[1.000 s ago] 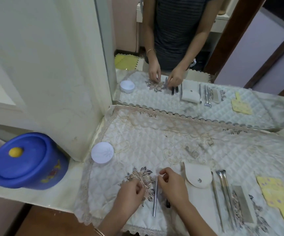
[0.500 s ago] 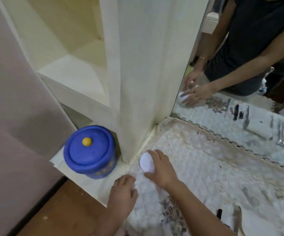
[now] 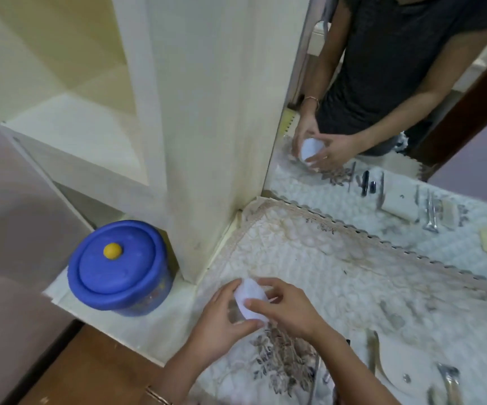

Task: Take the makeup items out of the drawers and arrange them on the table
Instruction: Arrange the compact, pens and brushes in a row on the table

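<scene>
A small round white jar (image 3: 250, 298) is held tilted just above the quilted table cover (image 3: 338, 276), near its left edge. My left hand (image 3: 222, 323) cups the jar's underside from the left. My right hand (image 3: 287, 309) grips its white lid from the right, fingers wrapped around the rim. At the lower right lie a white pouch (image 3: 394, 366), metal tweezers (image 3: 450, 381) and a thin metal tool (image 3: 314, 375), partly cut off by the frame's edge.
A blue lidded pot (image 3: 118, 268) with a yellow knob stands on the ledge to the left. A cream cabinet panel (image 3: 207, 127) rises behind the jar. The mirror (image 3: 382, 159) at the back reflects the person, the hands and the laid-out items.
The view swung left from the laid-out tools. My right hand reached the white jar by the cabinet, and now both hands hold it lifted and tilted off the cover.
</scene>
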A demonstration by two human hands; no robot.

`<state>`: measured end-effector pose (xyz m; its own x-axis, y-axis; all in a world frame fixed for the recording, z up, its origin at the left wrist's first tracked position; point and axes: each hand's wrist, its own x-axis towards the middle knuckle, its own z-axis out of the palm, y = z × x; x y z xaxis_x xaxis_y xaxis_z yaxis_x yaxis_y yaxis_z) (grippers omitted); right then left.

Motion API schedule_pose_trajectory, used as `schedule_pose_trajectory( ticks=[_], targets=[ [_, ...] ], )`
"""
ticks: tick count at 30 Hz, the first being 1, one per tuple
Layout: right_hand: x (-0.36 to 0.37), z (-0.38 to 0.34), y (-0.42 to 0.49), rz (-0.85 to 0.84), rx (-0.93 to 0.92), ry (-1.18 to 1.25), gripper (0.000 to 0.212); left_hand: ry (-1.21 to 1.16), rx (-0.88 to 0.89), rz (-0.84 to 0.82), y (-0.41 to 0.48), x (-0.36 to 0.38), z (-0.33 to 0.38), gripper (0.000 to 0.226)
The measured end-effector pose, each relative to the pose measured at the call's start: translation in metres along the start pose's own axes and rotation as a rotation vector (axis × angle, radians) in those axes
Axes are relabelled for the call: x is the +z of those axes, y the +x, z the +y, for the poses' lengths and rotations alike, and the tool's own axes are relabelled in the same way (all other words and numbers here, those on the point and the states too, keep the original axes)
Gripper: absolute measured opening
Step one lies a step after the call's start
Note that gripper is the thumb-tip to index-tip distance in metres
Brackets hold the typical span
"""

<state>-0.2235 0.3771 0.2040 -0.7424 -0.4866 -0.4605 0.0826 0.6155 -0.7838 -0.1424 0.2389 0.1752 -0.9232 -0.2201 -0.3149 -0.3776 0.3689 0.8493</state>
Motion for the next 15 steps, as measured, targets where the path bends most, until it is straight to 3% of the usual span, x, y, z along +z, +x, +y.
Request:
schedule_pose_trajectory(
  ticks=[3,5,8,12,15],
  targets=[
    [-0.018,0.006,-0.015,0.015,0.015,0.019,0.04,-0.095,0.048,-0.042,-0.002,0.008,0.009,0.071],
    [-0.033,0.01,-0.022,0.079,0.031,0.087,0.014,-0.153,0.057,-0.077,-0.004,0.012,0.014,0.066],
    [-0.059,0.014,-0.036,0.069,0.04,0.19,0.051,-0.224,0.083,-0.152,-0.006,0.017,0.017,0.07],
    [-0.075,0.027,-0.043,0.156,0.095,0.415,0.039,-0.088,0.207,-0.177,-0.005,0.022,0.025,0.067],
    [-0.072,0.037,-0.043,0.224,0.15,0.5,0.034,0.028,0.253,-0.172,-0.007,0.029,0.029,0.077]
  ],
)
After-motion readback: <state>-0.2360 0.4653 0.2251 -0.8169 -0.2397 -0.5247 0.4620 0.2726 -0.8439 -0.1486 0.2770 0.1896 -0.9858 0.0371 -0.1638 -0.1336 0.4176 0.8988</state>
